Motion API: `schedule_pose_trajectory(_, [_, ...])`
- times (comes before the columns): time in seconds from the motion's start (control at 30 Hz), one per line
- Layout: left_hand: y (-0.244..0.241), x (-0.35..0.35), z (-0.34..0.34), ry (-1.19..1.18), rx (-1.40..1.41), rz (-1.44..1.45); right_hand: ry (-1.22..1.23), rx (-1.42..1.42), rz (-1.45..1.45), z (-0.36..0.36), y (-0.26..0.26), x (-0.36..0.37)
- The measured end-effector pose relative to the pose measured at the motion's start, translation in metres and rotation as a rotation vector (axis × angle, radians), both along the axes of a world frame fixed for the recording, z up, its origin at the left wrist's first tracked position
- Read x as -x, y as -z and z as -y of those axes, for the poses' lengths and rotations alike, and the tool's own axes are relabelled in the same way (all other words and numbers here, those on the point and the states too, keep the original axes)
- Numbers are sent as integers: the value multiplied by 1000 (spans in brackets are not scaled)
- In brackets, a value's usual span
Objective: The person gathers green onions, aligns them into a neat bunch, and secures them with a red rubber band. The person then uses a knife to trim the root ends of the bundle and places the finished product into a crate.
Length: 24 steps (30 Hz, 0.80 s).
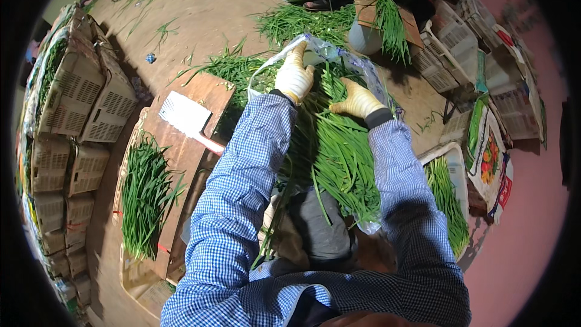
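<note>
My left hand [295, 77], in a cream-coloured glove, grips the upper rim of a clear plastic bag [358, 63] with blue-purple print. The bag's mouth is spread around long green chives [345, 154], which look like garlic chives and lie from my lap up into the bag. My right hand [358, 100], gloved in yellowish cloth, clasps the stem end of this bunch, with thumb and fingers apart around it. The fingers' undersides are hidden among the stems. Both forearms are in blue checked sleeves.
On my left, a wooden board [186, 145] bears a white brush [186, 111] with a red handle and a chive bundle [145, 200]. Stacked plastic crates [68, 95] stand farther left. Loose chives [308, 22] cover the floor ahead, near another person. A crate [458, 168] at right holds chives.
</note>
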<state>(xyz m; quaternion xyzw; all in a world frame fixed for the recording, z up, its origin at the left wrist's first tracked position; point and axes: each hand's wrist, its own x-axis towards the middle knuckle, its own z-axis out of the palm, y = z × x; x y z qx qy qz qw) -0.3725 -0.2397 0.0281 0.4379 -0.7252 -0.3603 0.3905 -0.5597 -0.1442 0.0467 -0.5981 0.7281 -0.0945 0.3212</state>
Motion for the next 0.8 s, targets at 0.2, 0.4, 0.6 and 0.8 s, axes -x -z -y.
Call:
schedule_pose_trajectory(0.2, [-30, 3, 12, -29, -334, -494, 63, 127, 1, -18, 1, -17])
schedule_pose_trajectory(0.4, [-64, -30, -15, 271, -395, -330, 148, 432, 540, -44, -2, 7])
schedule_pose_trajectory(0.6, [-51, -16, -75, 443, -147, -55, 117, 528, 666, -68, -33, 3])
schedule_pose_trajectory(0.8, [-22, 7, -86, 418, -399, -234, 100, 435, 608, -71, -16, -6])
